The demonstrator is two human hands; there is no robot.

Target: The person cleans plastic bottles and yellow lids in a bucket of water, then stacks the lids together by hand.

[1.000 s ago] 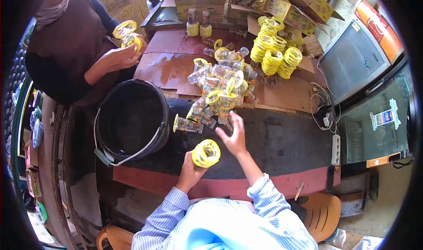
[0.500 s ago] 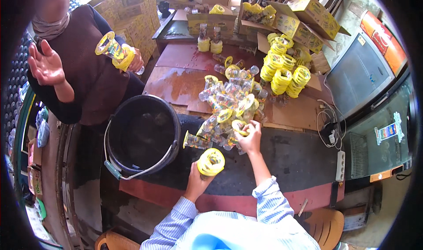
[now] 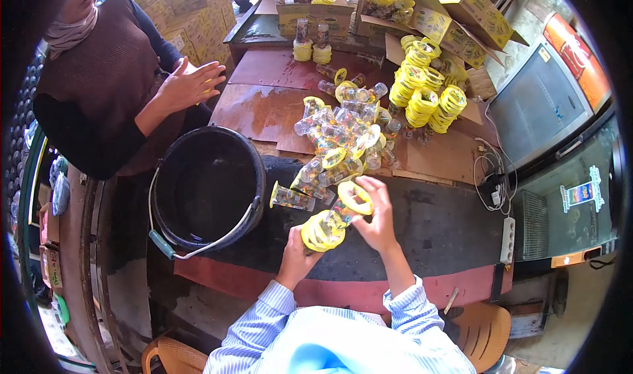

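Near the table's front edge, my left hand (image 3: pixel 295 260) is wrapped round a stack of nested clear plastic cups (image 3: pixel 322 232) with broad yellow rims. My right hand (image 3: pixel 380 221) grips a single yellow-rimmed plastic cup (image 3: pixel 340 209) by its rim. This cup is tilted, its lower end at the mouth of the stack; whether it has entered cannot be told. Just beyond my hands lies a loose pile of similar printed cups (image 3: pixel 339 133). One cup (image 3: pixel 292 197) rests on its side at the pile's near left.
At my left is a black bucket (image 3: pixel 210 179) with a wire handle. A co-worker (image 3: pixel 99 90) stands beyond it. Tall yellow cup stacks (image 3: pixel 422 100) stand at the back right, near open cartons (image 3: pixel 455 28). A power strip (image 3: pixel 507 240) and white cables lie on the right.
My right hand has brought a cup from the pile to the stack in my left hand. The co-worker no longer shows a cup stack, and their hands have come together.
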